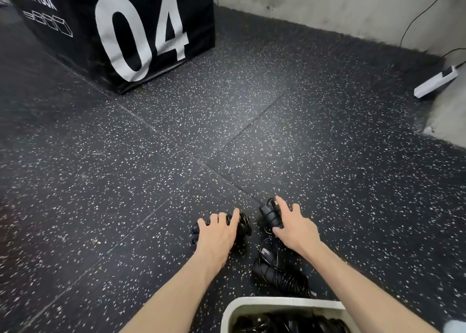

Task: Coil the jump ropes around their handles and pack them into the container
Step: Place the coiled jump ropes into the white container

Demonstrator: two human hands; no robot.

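Three coiled black jump ropes lie on the speckled floor in front of me. My left hand (219, 234) lies over the left bundle (243, 225), fingers curled around its handles. My right hand (293, 225) grips the second bundle (268, 214) from the right, thumb underneath and fingers on top. A third bundle (280, 274) with loose loops of cord lies nearer to me, between my forearms. The white container (252, 305) sits at the bottom edge and holds several black coiled ropes.
A large black soft box (113, 30) marked 04 stands at the far left. A white power strip (436, 81) with cables lies along the concrete wall at the right. The rubber floor stretches open between them.
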